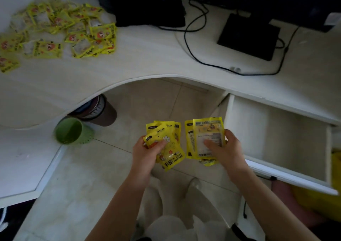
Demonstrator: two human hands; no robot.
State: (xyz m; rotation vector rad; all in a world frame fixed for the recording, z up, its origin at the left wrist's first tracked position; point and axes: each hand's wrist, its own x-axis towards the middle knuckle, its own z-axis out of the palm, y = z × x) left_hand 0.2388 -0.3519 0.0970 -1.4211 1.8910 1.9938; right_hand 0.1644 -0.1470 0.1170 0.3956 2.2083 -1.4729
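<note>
My left hand [147,151] grips a fanned bunch of yellow hand-warmer packets [169,141], printed fronts up, held over the floor in front of the desk. My right hand [224,147] grips a second small stack of the same yellow packets [204,135], backs facing me, thumb pressed on the top one. The two bunches are close together but apart. A large loose pile of matching yellow packets [60,30] lies on the white desk [147,60] at the far left.
An open white drawer [273,139] stands pulled out just right of my right hand. A green cup-like bin [71,131] and a brown bin [102,111] stand under the desk edge. Black cables [193,52], a black box [249,36] and dark equipment sit at the back.
</note>
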